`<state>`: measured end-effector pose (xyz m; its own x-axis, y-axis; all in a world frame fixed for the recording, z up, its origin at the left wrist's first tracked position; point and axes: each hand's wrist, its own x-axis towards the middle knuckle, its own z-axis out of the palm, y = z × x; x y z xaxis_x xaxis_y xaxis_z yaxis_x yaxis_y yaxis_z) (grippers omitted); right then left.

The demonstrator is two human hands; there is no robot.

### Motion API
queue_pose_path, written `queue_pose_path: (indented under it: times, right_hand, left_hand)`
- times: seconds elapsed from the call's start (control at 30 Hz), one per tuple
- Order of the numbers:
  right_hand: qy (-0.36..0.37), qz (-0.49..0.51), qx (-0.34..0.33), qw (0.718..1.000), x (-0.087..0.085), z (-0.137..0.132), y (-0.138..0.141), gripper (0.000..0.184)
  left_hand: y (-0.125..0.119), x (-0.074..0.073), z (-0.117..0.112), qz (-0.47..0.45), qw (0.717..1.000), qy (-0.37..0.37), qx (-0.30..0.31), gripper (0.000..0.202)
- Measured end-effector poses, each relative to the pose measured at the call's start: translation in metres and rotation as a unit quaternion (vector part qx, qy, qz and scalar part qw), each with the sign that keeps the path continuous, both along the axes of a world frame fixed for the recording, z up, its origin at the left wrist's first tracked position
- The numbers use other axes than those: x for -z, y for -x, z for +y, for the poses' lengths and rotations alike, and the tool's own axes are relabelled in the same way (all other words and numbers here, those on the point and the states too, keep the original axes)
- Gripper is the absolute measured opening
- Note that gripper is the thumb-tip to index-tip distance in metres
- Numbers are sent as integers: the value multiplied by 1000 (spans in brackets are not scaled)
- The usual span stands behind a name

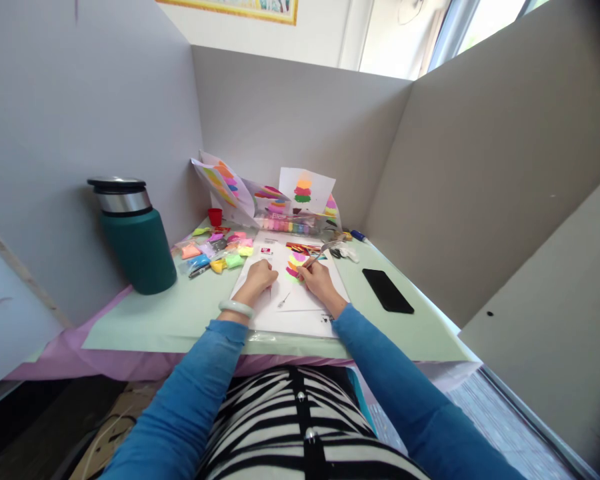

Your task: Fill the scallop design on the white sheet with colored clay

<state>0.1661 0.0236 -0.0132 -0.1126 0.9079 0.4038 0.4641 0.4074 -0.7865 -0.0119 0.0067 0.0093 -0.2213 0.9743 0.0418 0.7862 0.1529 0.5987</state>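
My right hand [316,280] holds a metal fork [325,247], its tines pointing up and away to the right. Just left of that hand, stacked bands of bright clay [294,265] in pink, orange, yellow and magenta lie on the white paper [300,321]. My left hand [260,277] is closed and rests on the left part of the paper; whatever is inside its fingers is hidden. Between my hands lies a small thin tool with a pale end [283,303].
Bags of coloured clay [225,253] and a red cup [215,217] sit at the left. A green bottle [137,247] stands near the left panel. A black phone [387,291] lies at the right. Colourful clay pictures [305,190] lean at the back.
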Motion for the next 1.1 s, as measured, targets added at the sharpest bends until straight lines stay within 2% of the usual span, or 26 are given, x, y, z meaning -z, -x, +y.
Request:
queue_pose_path:
  times: [1.1]
  right_hand:
    - [10,8,-34,999,-5,-13,-1,16]
  left_hand:
    - [-1,-2,-2,-11,1000,-2,0,25]
